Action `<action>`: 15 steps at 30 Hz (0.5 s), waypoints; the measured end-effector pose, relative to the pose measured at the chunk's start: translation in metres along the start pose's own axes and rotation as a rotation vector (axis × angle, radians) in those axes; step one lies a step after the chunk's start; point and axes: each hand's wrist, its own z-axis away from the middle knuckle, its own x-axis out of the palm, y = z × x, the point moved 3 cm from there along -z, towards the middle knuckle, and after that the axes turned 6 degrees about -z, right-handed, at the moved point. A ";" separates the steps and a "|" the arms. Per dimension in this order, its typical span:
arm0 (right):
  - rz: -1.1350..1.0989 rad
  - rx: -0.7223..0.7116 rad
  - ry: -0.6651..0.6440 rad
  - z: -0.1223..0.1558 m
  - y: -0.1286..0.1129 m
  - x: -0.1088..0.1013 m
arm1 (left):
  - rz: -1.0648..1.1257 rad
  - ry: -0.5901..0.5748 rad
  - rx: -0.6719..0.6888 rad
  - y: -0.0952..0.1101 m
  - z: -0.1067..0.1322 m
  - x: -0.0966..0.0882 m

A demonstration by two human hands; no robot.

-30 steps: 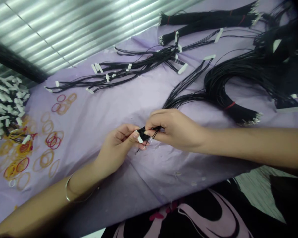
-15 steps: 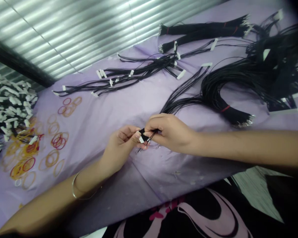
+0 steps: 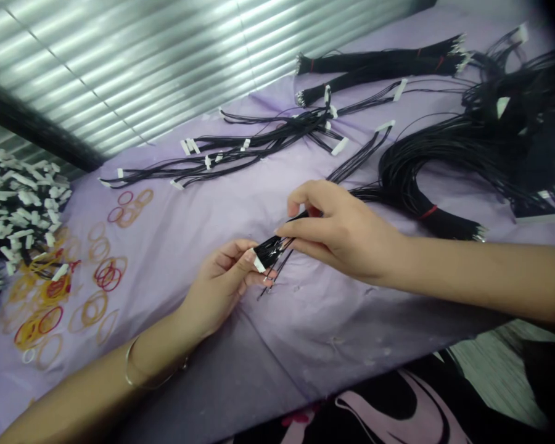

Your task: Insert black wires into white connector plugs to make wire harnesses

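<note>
My left hand point(image 3: 222, 277) pinches a small white connector point(image 3: 259, 264) with thin black wires point(image 3: 275, 246) running into it, just above the purple cloth point(image 3: 277, 333). My right hand point(image 3: 342, 231) is closed on those same black wires a little to the right of the connector, thumb and fingers pinched. The wires lead back under my right hand toward a thick coiled bundle of black wires point(image 3: 425, 160) bound with a red band.
Finished wire sets with white connectors point(image 3: 240, 145) lie at the back centre. Tied black bundles point(image 3: 379, 61) sit far right. Loose rubber bands point(image 3: 74, 277) are scattered at left, beside a heap of white connectors point(image 3: 13, 203). A ribbed metal wall stands behind.
My right hand has lifted and slid to the right along the wires, away from the connector. My left hand stays in place holding the connector.
</note>
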 end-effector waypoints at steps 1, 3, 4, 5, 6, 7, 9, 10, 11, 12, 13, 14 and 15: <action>-0.009 0.041 -0.055 0.000 0.000 0.000 | 0.009 -0.002 -0.002 0.000 0.000 0.000; -0.078 0.097 -0.142 -0.001 0.000 0.000 | 0.020 -0.007 0.000 0.001 0.000 0.001; -0.118 0.118 -0.151 -0.002 0.000 -0.001 | 0.023 -0.009 0.000 0.002 0.000 0.001; -0.154 0.143 -0.140 -0.003 0.000 -0.002 | 0.026 -0.011 -0.001 0.002 0.000 0.001; -0.186 0.169 -0.116 -0.004 0.001 -0.003 | 0.030 -0.013 0.001 0.003 0.001 0.001; -0.220 0.194 -0.093 -0.004 0.002 -0.004 | 0.034 -0.015 0.002 0.003 0.001 0.001; -0.285 0.235 -0.080 -0.005 0.005 -0.005 | 0.041 -0.020 0.004 0.003 0.001 0.001; -0.323 0.233 -0.085 -0.006 0.005 -0.005 | 0.045 -0.027 0.008 0.004 0.002 0.001; -0.365 0.216 -0.093 -0.007 0.006 -0.006 | 0.050 -0.033 0.013 0.004 0.002 0.001; -0.409 0.197 -0.103 -0.007 0.006 -0.006 | 0.052 -0.038 0.016 0.004 0.002 0.001; -0.450 0.176 -0.116 -0.008 0.005 -0.005 | 0.051 -0.040 0.015 0.004 0.002 0.001; -0.482 0.157 -0.127 -0.008 0.005 -0.005 | 0.049 -0.041 0.016 0.005 0.003 0.001; -0.498 0.140 -0.133 -0.009 0.004 -0.005 | 0.045 -0.039 0.015 0.005 0.003 0.001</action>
